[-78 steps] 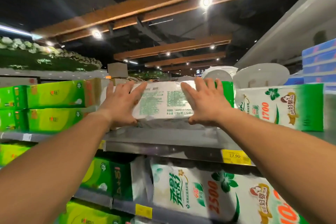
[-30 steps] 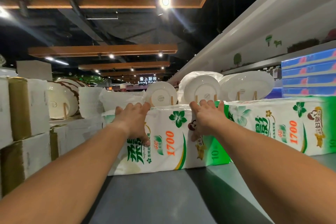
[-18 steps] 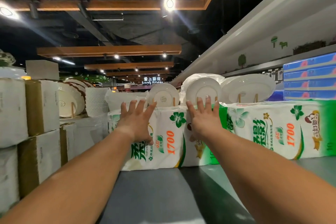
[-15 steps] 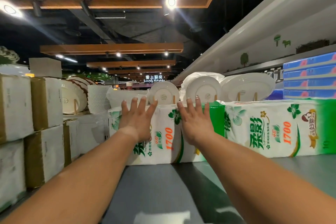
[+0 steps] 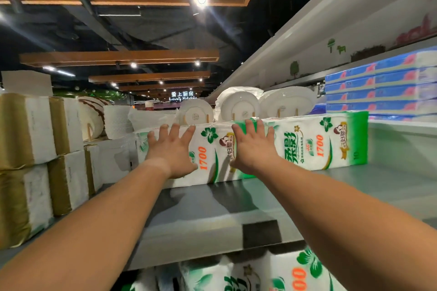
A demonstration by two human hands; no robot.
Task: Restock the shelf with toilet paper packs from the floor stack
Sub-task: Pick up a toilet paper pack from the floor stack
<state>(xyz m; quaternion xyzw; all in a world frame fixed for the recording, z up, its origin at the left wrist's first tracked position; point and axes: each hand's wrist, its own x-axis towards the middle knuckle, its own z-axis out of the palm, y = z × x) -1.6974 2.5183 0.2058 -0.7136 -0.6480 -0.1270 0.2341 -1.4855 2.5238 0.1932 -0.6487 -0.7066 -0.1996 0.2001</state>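
A white and green toilet paper pack [image 5: 210, 153] marked 1700 stands at the back of the grey top shelf [image 5: 212, 215]. My left hand [image 5: 171, 149] lies flat on its front face with the fingers spread. My right hand [image 5: 254, 146] is spread flat too, over the right end of this pack, where it meets a second like pack [image 5: 319, 140] standing to its right. Neither hand curls round anything.
White boxes sealed with brown tape [image 5: 30, 160] are stacked at the left. White plates on stands [image 5: 238, 106] sit behind the packs. Blue tissue packs [image 5: 383, 85] are piled at the right. More toilet paper packs [image 5: 260, 271] fill the shelf below.
I lifted the pack onto the top shelf and pushed it back beside the other one. My fingers let go of its top edge and spread flat; the view has tilted down.
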